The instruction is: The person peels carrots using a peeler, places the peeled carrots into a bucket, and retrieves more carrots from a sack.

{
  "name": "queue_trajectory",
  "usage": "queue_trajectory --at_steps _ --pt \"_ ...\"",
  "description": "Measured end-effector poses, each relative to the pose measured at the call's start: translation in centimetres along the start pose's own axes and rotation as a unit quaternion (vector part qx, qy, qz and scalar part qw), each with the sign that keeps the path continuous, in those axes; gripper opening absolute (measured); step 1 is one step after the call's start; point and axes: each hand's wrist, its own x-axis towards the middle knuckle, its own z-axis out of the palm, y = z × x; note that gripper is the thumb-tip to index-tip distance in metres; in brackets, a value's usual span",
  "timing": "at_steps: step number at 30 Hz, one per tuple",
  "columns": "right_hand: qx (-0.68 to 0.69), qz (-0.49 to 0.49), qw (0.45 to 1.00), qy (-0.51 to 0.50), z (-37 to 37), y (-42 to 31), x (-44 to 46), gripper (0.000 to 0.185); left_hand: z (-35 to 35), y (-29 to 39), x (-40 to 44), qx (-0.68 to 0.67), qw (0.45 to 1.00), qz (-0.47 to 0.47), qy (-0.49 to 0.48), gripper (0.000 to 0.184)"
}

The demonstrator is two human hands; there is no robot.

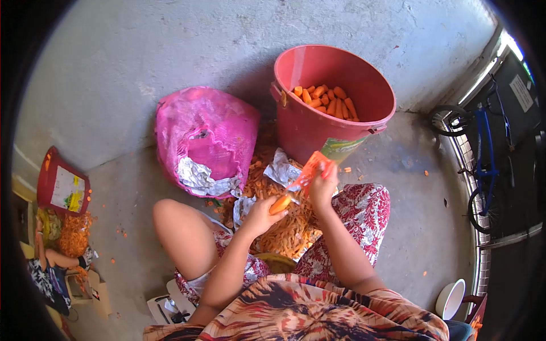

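My left hand [263, 217] is closed round an orange carrot [280, 204], its cut end pointing up and right. Just above it, my right hand [323, 186] grips a flat orange-red peeler [307, 169], slightly blurred, its lower tip near the carrot. Between my knees, a heap of carrot peelings [282, 236] covers the floor, with crumpled silvery sheets [281, 169] on it. Beyond my right hand stands a large red bucket [301, 133] partly filled with several carrots [335, 104].
A pink mesh sack [207, 113] with silvery lining slumps left of the bucket by the wall. At far left, another person [54, 267] sits near a red bucket [62, 184] and more peelings [74, 236]. A blue bicycle [482, 153] and white bowl [451, 299] are at right.
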Motion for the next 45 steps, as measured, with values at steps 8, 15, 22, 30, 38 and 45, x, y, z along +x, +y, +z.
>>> queue_trajectory --at_steps 8,15,22,30,38,45 --pt "0.025 -0.014 0.998 0.049 -1.0 0.0 2.1 0.015 0.9 -1.5 -0.3 -0.139 0.989 -0.054 0.020 0.043" --pt "0.133 0.089 0.987 0.008 -1.2 0.2 1.4 0.013 1.1 -1.6 0.2 -0.572 0.798 -0.184 0.048 0.031" --pt "0.221 0.175 0.959 -0.001 -1.3 1.0 1.7 0.013 1.1 -2.8 0.2 -0.663 0.722 -0.184 -0.072 0.045" --pt "0.160 0.085 0.983 -0.037 -0.7 1.5 1.5 0.015 2.1 -3.8 0.4 -0.627 0.751 -0.201 -0.053 0.046" --pt "-0.106 0.019 0.943 -0.314 -1.1 0.8 0.0 0.019 1.9 -7.2 1.5 -0.699 0.676 -0.208 0.105 0.038" --pt "-0.103 0.083 0.910 -0.393 -0.6 3.1 -1.9 0.021 0.8 -6.4 1.6 -0.745 0.632 -0.158 0.141 0.043"
